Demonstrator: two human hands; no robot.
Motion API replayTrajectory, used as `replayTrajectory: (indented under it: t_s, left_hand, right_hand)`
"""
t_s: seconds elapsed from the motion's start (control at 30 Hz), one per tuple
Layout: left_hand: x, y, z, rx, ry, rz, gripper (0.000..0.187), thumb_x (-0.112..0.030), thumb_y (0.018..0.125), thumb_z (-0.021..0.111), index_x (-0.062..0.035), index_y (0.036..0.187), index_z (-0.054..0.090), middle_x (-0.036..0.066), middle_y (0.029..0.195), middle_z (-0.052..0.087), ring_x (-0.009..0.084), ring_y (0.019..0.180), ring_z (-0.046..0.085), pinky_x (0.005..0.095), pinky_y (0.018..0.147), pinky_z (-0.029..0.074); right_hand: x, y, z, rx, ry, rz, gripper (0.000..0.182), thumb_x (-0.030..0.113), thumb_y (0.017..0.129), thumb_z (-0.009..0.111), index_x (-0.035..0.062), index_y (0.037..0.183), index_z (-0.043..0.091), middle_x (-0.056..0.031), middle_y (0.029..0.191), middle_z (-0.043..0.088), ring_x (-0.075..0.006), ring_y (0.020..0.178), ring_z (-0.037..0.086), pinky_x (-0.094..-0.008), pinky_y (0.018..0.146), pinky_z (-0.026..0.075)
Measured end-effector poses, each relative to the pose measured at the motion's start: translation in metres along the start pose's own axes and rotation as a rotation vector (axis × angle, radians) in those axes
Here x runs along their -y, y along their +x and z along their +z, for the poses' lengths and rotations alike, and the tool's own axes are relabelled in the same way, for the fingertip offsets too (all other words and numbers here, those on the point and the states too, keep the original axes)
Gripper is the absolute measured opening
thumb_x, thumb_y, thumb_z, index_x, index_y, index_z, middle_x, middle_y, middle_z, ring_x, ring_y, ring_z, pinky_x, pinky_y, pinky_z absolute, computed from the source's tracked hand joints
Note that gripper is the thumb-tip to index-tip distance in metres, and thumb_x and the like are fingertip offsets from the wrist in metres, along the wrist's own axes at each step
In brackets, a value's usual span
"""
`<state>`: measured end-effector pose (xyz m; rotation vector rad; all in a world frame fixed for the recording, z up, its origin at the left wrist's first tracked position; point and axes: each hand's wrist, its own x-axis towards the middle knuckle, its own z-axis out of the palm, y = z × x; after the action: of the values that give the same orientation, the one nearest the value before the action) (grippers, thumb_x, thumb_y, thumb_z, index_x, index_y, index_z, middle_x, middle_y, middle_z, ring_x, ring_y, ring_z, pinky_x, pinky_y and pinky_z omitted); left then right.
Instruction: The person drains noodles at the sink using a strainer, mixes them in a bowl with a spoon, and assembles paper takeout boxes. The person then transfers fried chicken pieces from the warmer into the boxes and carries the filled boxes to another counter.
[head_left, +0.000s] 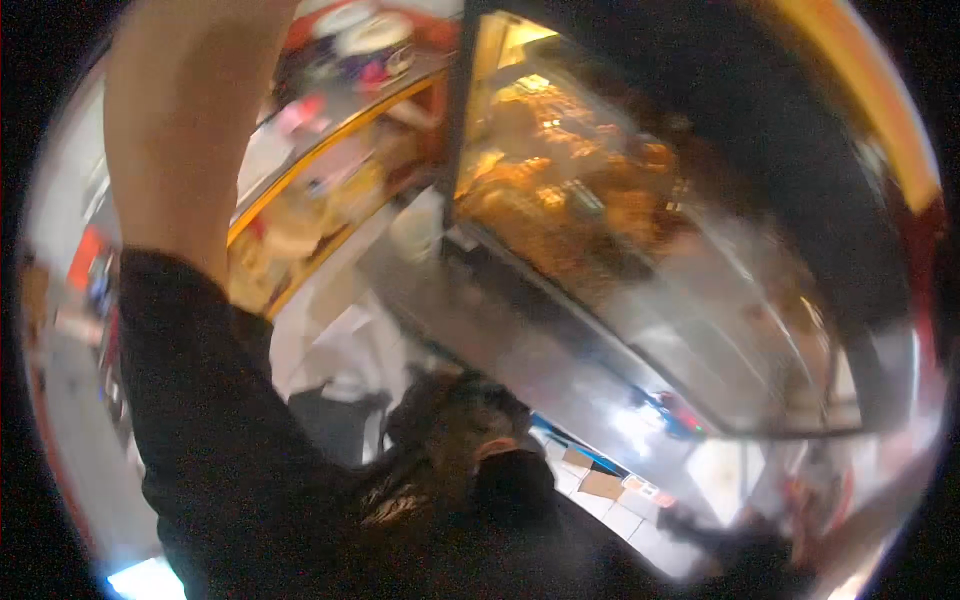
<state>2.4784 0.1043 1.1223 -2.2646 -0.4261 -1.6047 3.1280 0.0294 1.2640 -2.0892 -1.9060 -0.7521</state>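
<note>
A bare left forearm (185,150) rises steeply along the left side out of a black sleeve (200,380). It runs past the top edge, so my left hand is out of the picture. At the lower right, a blurred stretch of forearm (885,500) slants up to the edge of the view. No fingers show there, and my right hand is outside the frame too. Nearest the arms stands a glass-fronted display case (590,320), with golden-brown food (560,170) under warm light behind the glass.
The view is tilted and smeared. A metal counter front (500,310) runs below the case. Behind the left arm, a yellow-edged shelf (330,150) holds blurred goods. Dark hair (400,490) shows low in the middle, above white floor tiles (620,520) with brown pieces on them.
</note>
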Motion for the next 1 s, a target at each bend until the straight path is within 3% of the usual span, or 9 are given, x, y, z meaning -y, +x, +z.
replayTrajectory:
  t_s: [0.1,0.23,0.4,0.53,0.73,0.93,1.0]
  left_hand:
    - [-0.052,-0.119,-0.064,0.11,0.039,-0.298,0.058,-0.052,0.092,0.059,-0.0026,0.123,0.059,0.019,0.12,0.063,0.0286,0.116,0.058,0.0471,0.106,0.041]
    - [-0.142,-0.241,-0.119,0.289,0.117,-0.9,0.056,-0.051,0.093,0.057,-0.0025,0.121,0.06,0.019,0.118,0.064,0.0284,0.113,0.059,0.0464,0.103,0.042]
    - [-0.213,-0.321,-0.129,0.372,0.243,-1.384,0.053,-0.049,0.094,0.055,-0.0023,0.118,0.061,0.018,0.115,0.065,0.0282,0.11,0.06,0.0455,0.101,0.043]
    - [-0.196,-0.361,-0.105,0.393,0.328,-1.456,0.051,-0.049,0.094,0.054,-0.0022,0.115,0.062,0.018,0.113,0.065,0.028,0.108,0.061,0.0448,0.099,0.044]
    - [-0.157,-0.387,-0.026,0.468,0.25,-1.325,0.049,-0.047,0.096,0.052,-0.0021,0.112,0.064,0.018,0.11,0.066,0.0277,0.104,0.062,0.0438,0.095,0.046]
    - [-0.077,-0.368,-0.017,0.442,0.241,-1.158,0.048,-0.046,0.097,0.05,-0.0019,0.108,0.065,0.017,0.107,0.067,0.0274,0.1,0.063,0.0427,0.092,0.048]
    - [-0.036,-0.339,-0.023,0.397,0.263,-1.049,0.047,-0.045,0.097,0.049,-0.0019,0.107,0.065,0.017,0.106,0.067,0.0273,0.099,0.064,0.0423,0.091,0.048]
  right_hand:
    - [-0.022,0.003,0.044,0.121,-0.04,0.056,0.039,0.024,0.101,0.054,0.0018,0.132,0.061,-0.0127,0.133,0.062,-0.0183,0.127,0.053,-0.0307,0.11,0.037]
    - [-0.02,0.009,0.073,0.186,-0.033,0.072,0.039,0.024,0.101,0.053,0.0015,0.132,0.06,-0.0128,0.133,0.061,-0.0186,0.127,0.052,-0.0307,0.11,0.037]
    - [-0.019,0.011,0.088,0.246,-0.014,0.069,0.039,0.024,0.102,0.052,0.0012,0.132,0.06,-0.0128,0.134,0.061,-0.0189,0.127,0.052,-0.0307,0.11,0.037]
    - [-0.015,0.011,0.087,0.254,0.015,0.065,0.039,0.024,0.102,0.052,0.001,0.132,0.06,-0.0128,0.134,0.061,-0.0191,0.128,0.052,-0.0308,0.11,0.036]
    - [0.018,-0.008,0.024,0.13,0.118,-0.02,0.039,0.023,0.102,0.051,0.0006,0.132,0.06,-0.0128,0.135,0.06,-0.0194,0.128,0.052,-0.0308,0.11,0.036]
    - [0.051,-0.017,-0.094,-0.21,0.033,-0.12,0.039,0.023,0.103,0.049,0.0002,0.133,0.059,-0.0129,0.136,0.06,-0.0198,0.128,0.052,-0.0308,0.111,0.036]
    - [0.006,-0.003,-0.126,-0.41,-0.219,0.017,0.037,0.022,0.101,0.05,0.0018,0.13,0.059,-0.0141,0.13,0.061,-0.0231,0.122,0.054,-0.0329,0.105,0.04]
